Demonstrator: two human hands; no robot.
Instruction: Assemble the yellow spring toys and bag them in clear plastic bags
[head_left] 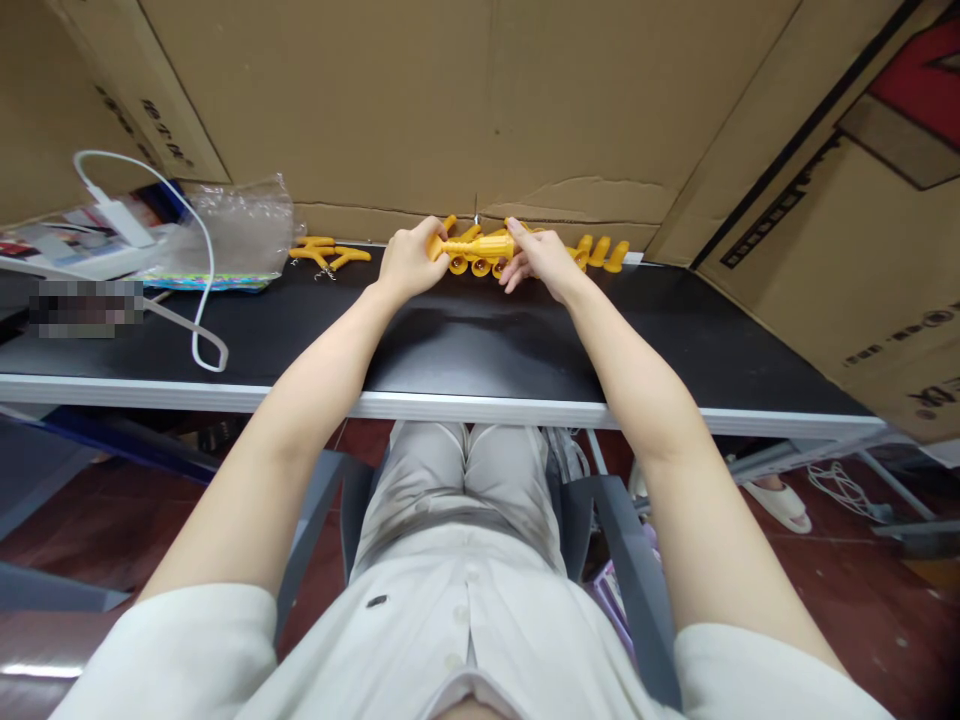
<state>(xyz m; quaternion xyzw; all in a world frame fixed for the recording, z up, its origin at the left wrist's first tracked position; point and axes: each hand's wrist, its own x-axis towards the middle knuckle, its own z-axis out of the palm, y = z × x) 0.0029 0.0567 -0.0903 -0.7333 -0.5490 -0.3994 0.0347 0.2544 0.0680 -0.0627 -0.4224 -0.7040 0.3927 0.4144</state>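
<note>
Both bare hands meet over the far side of the table in the head view, gripping one slim yellow plastic piece (484, 246) that lies level between them, narrow and ridged toward the left and thicker toward the right. Its left end is closed in the left hand (412, 255), with the fingers curled round it; the right hand (541, 262) pinches the right end between thumb and fingers, its lower fingers loosely bent and spread.

Just beneath the held piece, yellow cup-shaped plastic pieces (458, 265) stand in a row on the black flat tabletop (480, 350), partly hidden by the right hand. More yellow tapered plastic caps (618, 257) lean to the right of that hand, near the far brown cardboard wall (450, 110). Left of the left hand lie yellow Y-shaped plastic handles (350, 257), some with twisted metal tips. A thin metal spike (475, 208) shows behind the held piece.

Farther left rest a clear crinkled plastic bag (244, 225) and a white looped cable (211, 240). A silver metal edge strip (480, 407) runs along the near side of the tabletop.
</note>
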